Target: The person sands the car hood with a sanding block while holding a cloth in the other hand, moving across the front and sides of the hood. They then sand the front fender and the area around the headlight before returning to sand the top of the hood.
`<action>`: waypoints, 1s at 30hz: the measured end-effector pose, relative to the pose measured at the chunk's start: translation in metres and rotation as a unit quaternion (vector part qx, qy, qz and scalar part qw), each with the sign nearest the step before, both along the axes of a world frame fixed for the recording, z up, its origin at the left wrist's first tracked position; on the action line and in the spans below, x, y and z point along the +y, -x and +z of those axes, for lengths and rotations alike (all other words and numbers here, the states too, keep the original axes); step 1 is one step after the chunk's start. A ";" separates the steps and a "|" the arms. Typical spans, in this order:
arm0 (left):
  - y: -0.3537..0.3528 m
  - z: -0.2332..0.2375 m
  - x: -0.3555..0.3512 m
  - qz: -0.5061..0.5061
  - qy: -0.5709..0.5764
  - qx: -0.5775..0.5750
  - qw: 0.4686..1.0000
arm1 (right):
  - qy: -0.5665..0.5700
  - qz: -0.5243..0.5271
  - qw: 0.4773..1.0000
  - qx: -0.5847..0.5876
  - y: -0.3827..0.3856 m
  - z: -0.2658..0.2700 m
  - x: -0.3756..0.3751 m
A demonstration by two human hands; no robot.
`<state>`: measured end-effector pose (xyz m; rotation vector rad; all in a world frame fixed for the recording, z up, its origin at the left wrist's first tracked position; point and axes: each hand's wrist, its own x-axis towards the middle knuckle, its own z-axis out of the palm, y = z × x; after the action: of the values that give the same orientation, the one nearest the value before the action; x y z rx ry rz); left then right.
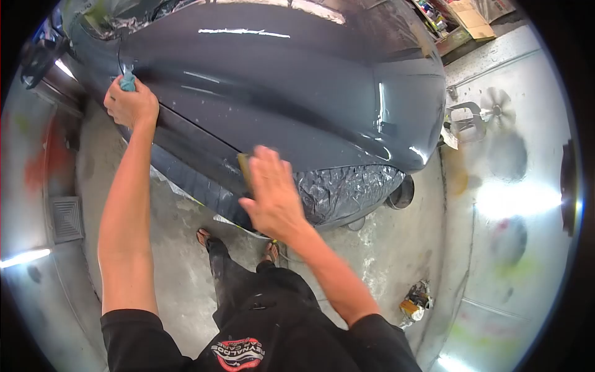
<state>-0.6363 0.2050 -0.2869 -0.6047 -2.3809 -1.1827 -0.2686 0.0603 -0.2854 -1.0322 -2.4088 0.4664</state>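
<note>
**Workshop with a concrete floor (pixel 372 266): a dark car, with both hands at its side**

The walls (pixel 514 248) are pale and patched with red, yellow and dark paint marks; bright lamps glare at left and right. A fan (pixel 498 106) is at the right wall, and a crumpled heap of litter (pixel 416 302) lies on the floor below it.

The hood (pixel 266 99) fills the upper centre, directly in front of the person. Its surface is dark grey, smooth and curved, with a satin look at centre and sharper white reflections towards the front end, at right. Small pale specks dot the area near the seam. Along its lower side runs the fender (pixel 192 146), equally dark, divided from the hood by a narrow black seam. Wrinkled, shiny black plastic (pixel 347 192) covers the area beside the fender, towards the front. A mirror (pixel 43 61) projects at far left.

Left hand (pixel 132 106): at the rear corner of the hood, fingers closed around a bunched teal cloth (pixel 127 81), which protrudes above the fist.

Right hand (pixel 271 193): slightly blurred, open and palm down over the fender beside the plastic, with fingers extended. An olive pad (pixel 244 167) shows along the edge of the fingers; how much of it lies beneath the hand is hidden.
</note>
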 end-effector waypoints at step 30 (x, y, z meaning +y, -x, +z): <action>0.020 -0.007 0.004 -0.001 0.037 -0.021 0.999 | -0.020 -0.154 0.984 -0.085 -0.104 0.001 0.019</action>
<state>-0.6567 0.2085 -0.2940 -0.6124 -2.4688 -1.1244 -0.1647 0.0788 -0.2843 -1.4464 -2.3318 0.2272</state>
